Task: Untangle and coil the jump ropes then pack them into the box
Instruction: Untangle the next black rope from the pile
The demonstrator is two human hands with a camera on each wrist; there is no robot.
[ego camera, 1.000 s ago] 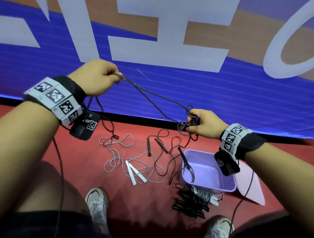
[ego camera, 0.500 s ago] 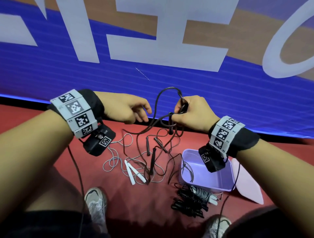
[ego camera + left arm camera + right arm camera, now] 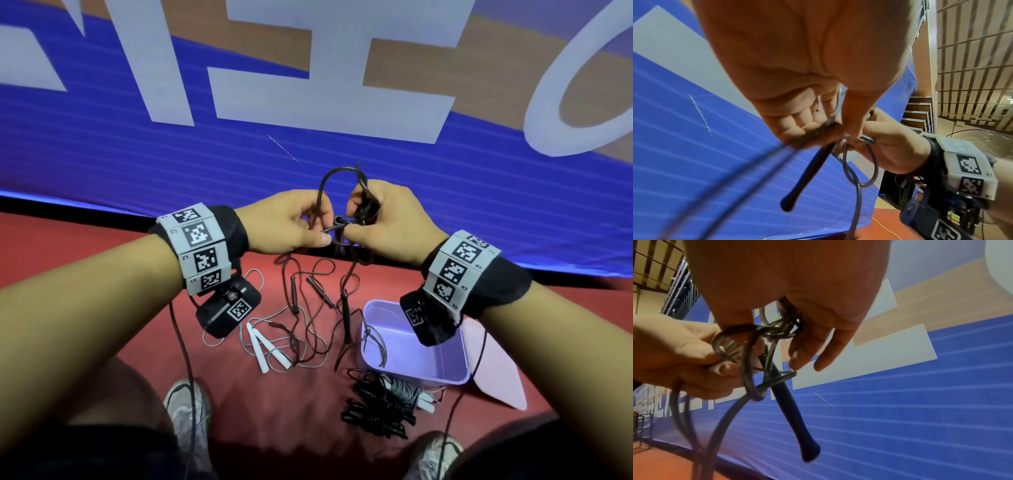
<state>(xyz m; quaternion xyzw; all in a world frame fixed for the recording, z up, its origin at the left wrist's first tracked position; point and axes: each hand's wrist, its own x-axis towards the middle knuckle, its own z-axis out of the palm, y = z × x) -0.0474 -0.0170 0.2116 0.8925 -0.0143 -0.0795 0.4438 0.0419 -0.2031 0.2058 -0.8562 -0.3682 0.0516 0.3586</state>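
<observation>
Both hands meet at chest height over a black jump rope (image 3: 327,178) that arches between them. My left hand (image 3: 318,229) pinches a strand of it between thumb and fingers. My right hand (image 3: 356,219) grips a bundle of small loops (image 3: 785,327) of the same rope. One black handle (image 3: 807,175) hangs below the hands, also seen as the handle (image 3: 793,410). The rope's tail drops to the red floor and partly into the lilac box (image 3: 424,359).
On the floor lie a tangle of a dark rope (image 3: 308,308) and a white-handled rope (image 3: 267,346). Coiled ropes (image 3: 376,407) sit in front of the box, its lid (image 3: 493,370) to the right. My shoes (image 3: 185,411) are below. A blue banner wall stands behind.
My left hand came down from the upper left, let the taut strand go, and now pinches the rope right beside the right hand. The right hand rose slightly with its loops.
</observation>
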